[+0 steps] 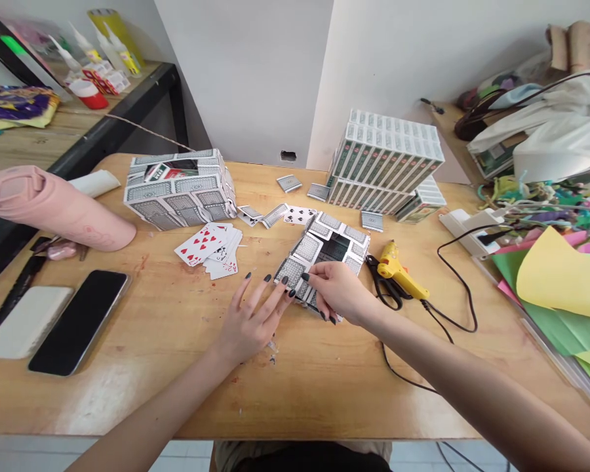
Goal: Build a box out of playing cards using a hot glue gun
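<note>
1. Spreading its fingers, the left hand is touching the central card-covered piece; the right hand is curling over it, grip unclear.
2. Its top is looking mostly covered, one opening showing.
3. Far left, a similar box is standing.

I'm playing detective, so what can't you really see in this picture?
- Head view: part of the small card-covered box, hidden by the right hand.
- Head view: whether those fingertips pinch anything; too small.
- Head view: the bottom inside the big card-covered box, hidden by its walls.
- Head view: small print on the stacked packs; too tiny.
</note>
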### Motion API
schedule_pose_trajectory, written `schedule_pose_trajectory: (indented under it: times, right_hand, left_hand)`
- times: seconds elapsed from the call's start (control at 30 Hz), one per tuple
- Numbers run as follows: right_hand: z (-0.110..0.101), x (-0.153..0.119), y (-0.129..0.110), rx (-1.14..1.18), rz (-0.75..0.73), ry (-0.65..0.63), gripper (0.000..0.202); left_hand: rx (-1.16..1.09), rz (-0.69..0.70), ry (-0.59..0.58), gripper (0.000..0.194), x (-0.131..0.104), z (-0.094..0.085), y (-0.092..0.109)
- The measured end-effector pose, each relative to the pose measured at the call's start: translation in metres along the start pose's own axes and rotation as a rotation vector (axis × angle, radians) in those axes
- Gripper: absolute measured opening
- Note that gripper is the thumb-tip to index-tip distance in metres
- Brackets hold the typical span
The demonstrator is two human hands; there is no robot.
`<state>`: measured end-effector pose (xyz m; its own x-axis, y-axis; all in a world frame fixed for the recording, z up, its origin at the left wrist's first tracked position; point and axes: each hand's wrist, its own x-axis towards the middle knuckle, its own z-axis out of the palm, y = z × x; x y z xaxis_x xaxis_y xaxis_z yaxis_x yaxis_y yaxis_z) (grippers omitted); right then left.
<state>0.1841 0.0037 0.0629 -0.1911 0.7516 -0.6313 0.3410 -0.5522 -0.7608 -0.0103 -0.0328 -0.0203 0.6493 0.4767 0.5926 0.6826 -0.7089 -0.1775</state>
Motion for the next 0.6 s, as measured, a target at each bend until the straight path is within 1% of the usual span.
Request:
schedule_pose_trajectory:
  times: [0.17, 0.27, 0.43, 0.47, 0.53, 0.6]
  right_hand:
    - [-0.001, 0.0, -0.003, -0.001, 0.019, 0.051, 0.025]
    - [-0.001, 0.0, -0.002, 0.024, 0.016, 0.039, 0.024]
    - [-0.001, 0.0, -0.001, 0.061, 0.021, -0.005, 0.024]
    - [-0.001, -0.001, -0.001, 0.059, 0.021, -0.005, 0.025]
    - [-0.001, -0.001, -0.001, 0.056, 0.016, -0.01, 0.025]
    - [-0.002, -0.002, 0.0, 0.051, 0.008, -0.017, 0.021]
  left_hand:
    - [0.015, -0.021, -0.045, 0.043, 0.003, 0.0, 0.006]
    - [-0.02, -0.059, -0.063, 0.048, 0.002, -0.003, 0.005]
    - [-0.085, -0.096, -0.007, 0.055, -0.01, -0.005, -0.004]
    - [-0.093, -0.134, 0.007, 0.055, -0.012, -0.006, -0.007]
    - [-0.112, -0.265, 0.043, 0.047, -0.013, -0.006, -0.012]
    - [-0.169, -0.435, 0.079, 0.029, -0.011, -0.009, -0.016]
